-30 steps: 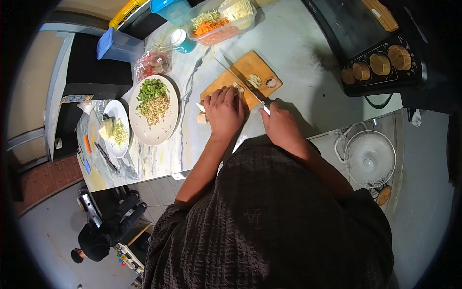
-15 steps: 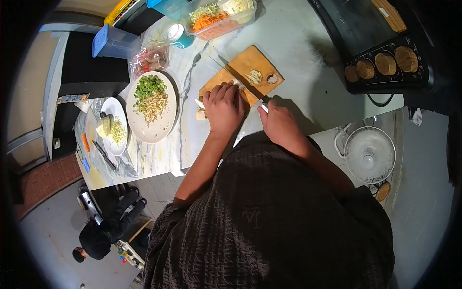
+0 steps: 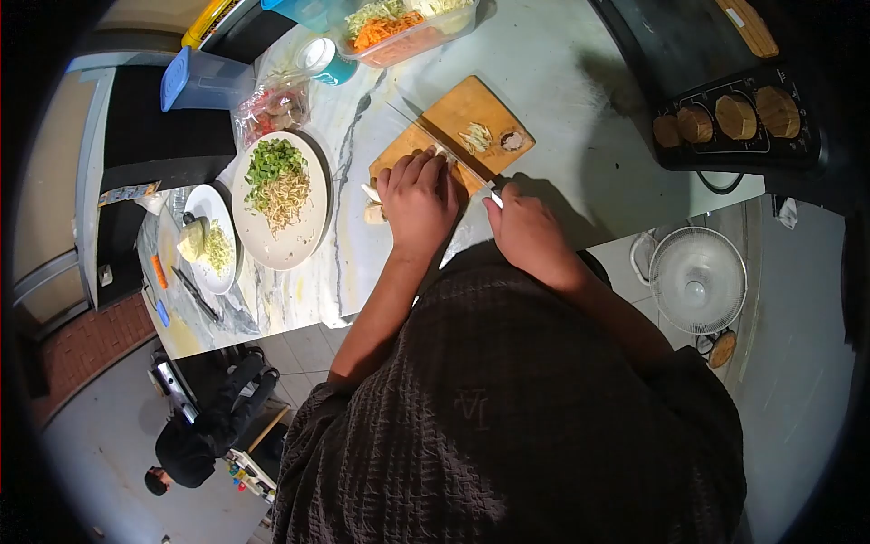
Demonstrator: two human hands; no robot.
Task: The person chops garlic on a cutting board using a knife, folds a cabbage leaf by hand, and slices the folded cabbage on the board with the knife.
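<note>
A wooden cutting board (image 3: pixel 467 102) lies at an angle on the marble-patterned table. My right hand (image 3: pixel 530 227) is closed around the handle of a knife (image 3: pixel 464 163), whose blade crosses the board diagonally. Just left of the blade, my left hand (image 3: pixel 420 201) has its fingers curled over a pale piece of food (image 3: pixel 441 151), mostly hidden beneath them. On the far side of the blade sit thin pale strips (image 3: pixel 476 137) and a small round brownish piece (image 3: pixel 512 140). More pale chunks (image 3: pixel 373 213) lie by the board's left corner, next to my left wrist.
An oval plate (image 3: pixel 258 238) bears chopped greens and bean sprouts. Left of it are a smaller plate (image 3: pixel 204 272), a second knife (image 3: pixel 195 295) and a carrot (image 3: pixel 159 271). A plastic tub (image 3: pixel 412 53) of shredded vegetables stands behind, a black appliance (image 3: pixel 725 154) at right. Another person (image 3: pixel 195 444) is lower left.
The view has shifted slightly. The knife's blade sits a little closer to my left fingers, and both hands keep their hold.
</note>
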